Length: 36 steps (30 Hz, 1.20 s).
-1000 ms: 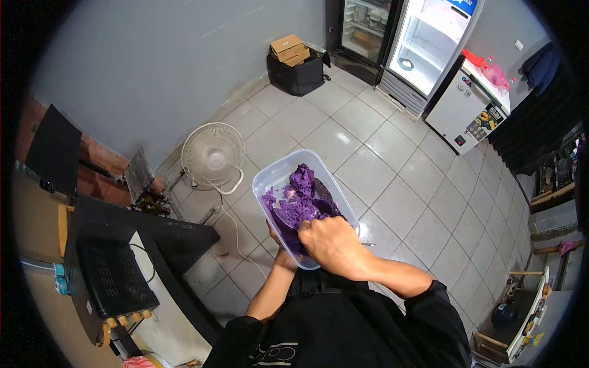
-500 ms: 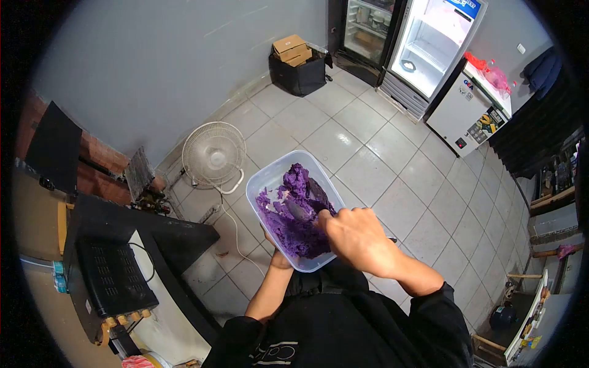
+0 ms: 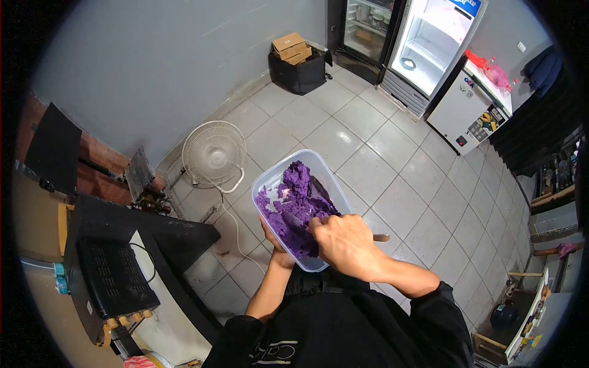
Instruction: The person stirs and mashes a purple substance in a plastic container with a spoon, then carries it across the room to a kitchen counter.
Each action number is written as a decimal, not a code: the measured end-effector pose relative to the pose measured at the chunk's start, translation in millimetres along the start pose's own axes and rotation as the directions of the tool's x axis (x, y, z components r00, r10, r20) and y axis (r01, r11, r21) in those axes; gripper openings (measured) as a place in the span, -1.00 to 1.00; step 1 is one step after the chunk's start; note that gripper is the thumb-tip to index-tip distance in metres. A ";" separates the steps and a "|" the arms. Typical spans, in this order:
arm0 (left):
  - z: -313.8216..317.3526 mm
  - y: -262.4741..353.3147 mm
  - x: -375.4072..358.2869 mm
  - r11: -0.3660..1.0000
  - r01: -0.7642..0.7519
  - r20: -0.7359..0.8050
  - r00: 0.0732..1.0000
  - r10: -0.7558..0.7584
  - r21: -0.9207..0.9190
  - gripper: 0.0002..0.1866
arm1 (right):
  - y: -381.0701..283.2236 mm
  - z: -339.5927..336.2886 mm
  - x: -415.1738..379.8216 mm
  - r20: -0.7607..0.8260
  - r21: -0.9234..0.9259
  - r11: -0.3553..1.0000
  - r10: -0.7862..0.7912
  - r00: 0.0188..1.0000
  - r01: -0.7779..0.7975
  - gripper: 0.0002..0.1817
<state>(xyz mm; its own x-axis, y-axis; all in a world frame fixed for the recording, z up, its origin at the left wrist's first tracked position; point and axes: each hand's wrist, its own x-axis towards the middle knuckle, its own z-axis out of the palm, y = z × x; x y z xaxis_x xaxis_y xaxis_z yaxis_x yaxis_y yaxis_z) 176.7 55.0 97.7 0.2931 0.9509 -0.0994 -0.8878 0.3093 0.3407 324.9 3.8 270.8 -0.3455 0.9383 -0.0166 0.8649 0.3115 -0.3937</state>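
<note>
Arching over the tub (image 3: 326, 173), the right hand (image 3: 346, 242) clenches a utensil (image 3: 381, 237) while the left hand (image 3: 277, 246) clasps its side.

Crumbly mash (image 3: 297, 184) was deep purple; rectangular plastic tub (image 3: 264, 176) translucent whitish; square floor tiles (image 3: 334, 132) pale grey, dark-lined grid.

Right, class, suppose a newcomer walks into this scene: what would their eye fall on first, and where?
Probably the vivid purple mash near the middle, in a translucent tub held by the left hand, while the right hand grips a utensil. Next, perhaps, the brightly lit fridge at upper right, then the pale fan left of the tub.
</note>
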 end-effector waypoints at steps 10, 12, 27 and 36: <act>21.8 -0.5 -5.9 0.996 0.083 0.077 0.994 -0.081 -0.024 -0.15 | -3.8 14.8 12.1 -0.067 -0.068 0.984 -0.167 0.984 0.163 -0.85; 17.2 -1.4 -2.5 0.996 0.086 0.087 0.993 -0.083 -0.036 -0.16 | -2.6 17.4 14.1 -0.063 -0.066 0.983 -0.177 0.982 0.173 -0.85; -34.5 -14.7 3.4 1.000 0.002 -0.015 1.000 -0.002 0.025 -0.26 | -11.7 20.3 27.0 -0.049 -0.094 0.969 -0.235 0.971 0.230 -0.85; -28.8 -6.6 -18.5 0.968 0.169 0.202 0.958 -0.205 0.183 -0.30 | -30.1 27.1 28.8 -0.048 -0.168 0.960 -0.233 0.971 0.222 -0.86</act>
<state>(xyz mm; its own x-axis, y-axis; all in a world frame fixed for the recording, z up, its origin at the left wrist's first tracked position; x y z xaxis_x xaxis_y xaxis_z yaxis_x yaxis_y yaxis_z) 167.0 35.7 70.3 0.5344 0.8449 0.0235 -0.7454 0.4580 0.4844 279.1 17.4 257.2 -0.5198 0.8458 0.1198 0.8150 0.5331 -0.2270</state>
